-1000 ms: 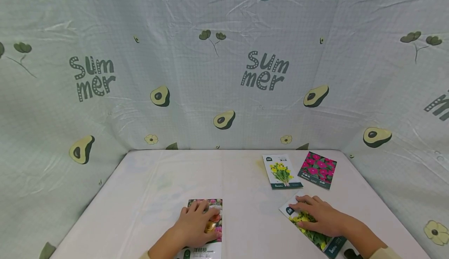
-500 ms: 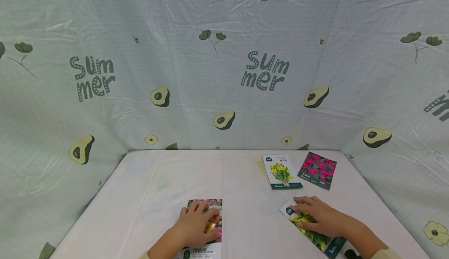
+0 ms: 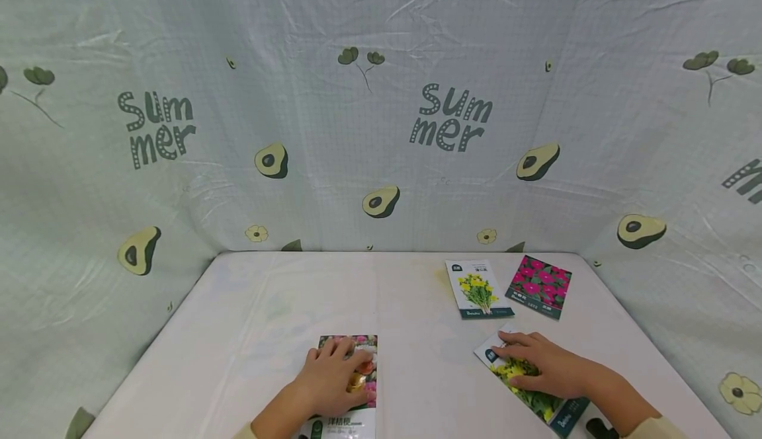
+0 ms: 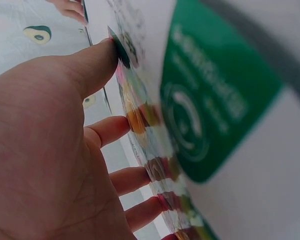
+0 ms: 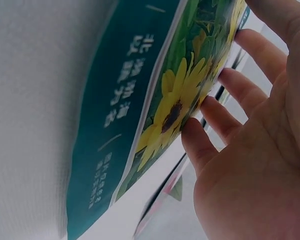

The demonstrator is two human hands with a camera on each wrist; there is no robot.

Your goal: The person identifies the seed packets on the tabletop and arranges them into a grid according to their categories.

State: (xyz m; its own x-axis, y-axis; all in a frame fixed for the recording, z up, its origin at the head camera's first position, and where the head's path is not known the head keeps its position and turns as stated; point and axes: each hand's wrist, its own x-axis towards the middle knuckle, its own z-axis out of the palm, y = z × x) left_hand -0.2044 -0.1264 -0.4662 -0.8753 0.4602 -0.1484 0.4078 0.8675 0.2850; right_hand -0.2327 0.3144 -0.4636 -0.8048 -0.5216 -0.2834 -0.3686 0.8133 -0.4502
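Observation:
My left hand [image 3: 330, 379] rests with spread fingers on a seed packet [image 3: 357, 426] printed with pink and orange flowers above a white lower part. In the left wrist view, the thumb and fingertips touch the packet's face, and a green label [image 4: 210, 100] shows close up. At the right, a tilted seed packet [image 3: 543, 404] with yellow flowers and a dark green band lies under my right hand [image 3: 556, 367]. The right wrist view has these fingertips [image 5: 196, 140] on its glossy front, by a large yellow bloom. Both palms hide part of the packets.
Behind my right hand lie two more packets: a white one with yellow flowers [image 3: 476, 290] and one covered in magenta flowers [image 3: 538, 287]. They are on a white table [image 3: 286, 307], backed by an avocado-print cloth [image 3: 333, 128]. A dark patch [image 3: 601, 429] shows by the right wrist.

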